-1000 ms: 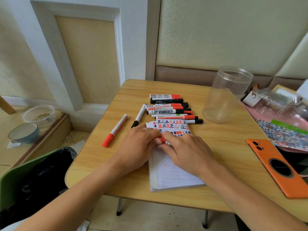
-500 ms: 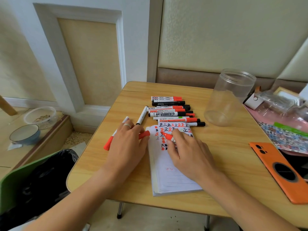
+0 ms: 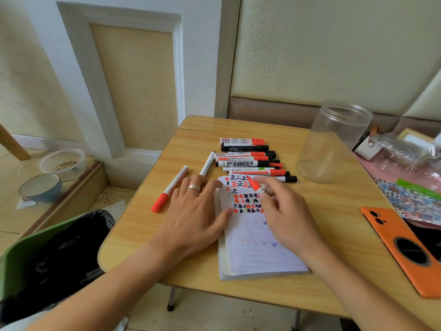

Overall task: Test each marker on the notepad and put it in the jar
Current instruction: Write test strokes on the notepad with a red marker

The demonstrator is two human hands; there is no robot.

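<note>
A lined notepad (image 3: 257, 254) lies on the wooden table (image 3: 143, 230), its top covered with red and black test marks. My right hand (image 3: 286, 216) is shut on an uncapped red marker (image 3: 254, 185), tip pointing up-left over the top of the page. My left hand (image 3: 193, 216) lies flat with fingers spread on the notepad's left edge. Several red and black markers (image 3: 248, 161) lie in a row behind the pad. Left of the pad lie a red-capped marker (image 3: 170, 189) and a white marker (image 3: 208, 163). An empty clear jar (image 3: 331, 144) stands at the back right.
An orange phone (image 3: 405, 249) lies at the table's right edge, with plastic bags and a patterned sheet (image 3: 410, 199) behind it. A green bin with a black liner (image 3: 64, 249) stands at the left, below the table. Bowls (image 3: 40, 187) sit on the floor.
My hands pulled the cap off the red marker and moved apart. My right hand brought the bare tip to the top of the page. My left hand settled flat on the pad's edge.
</note>
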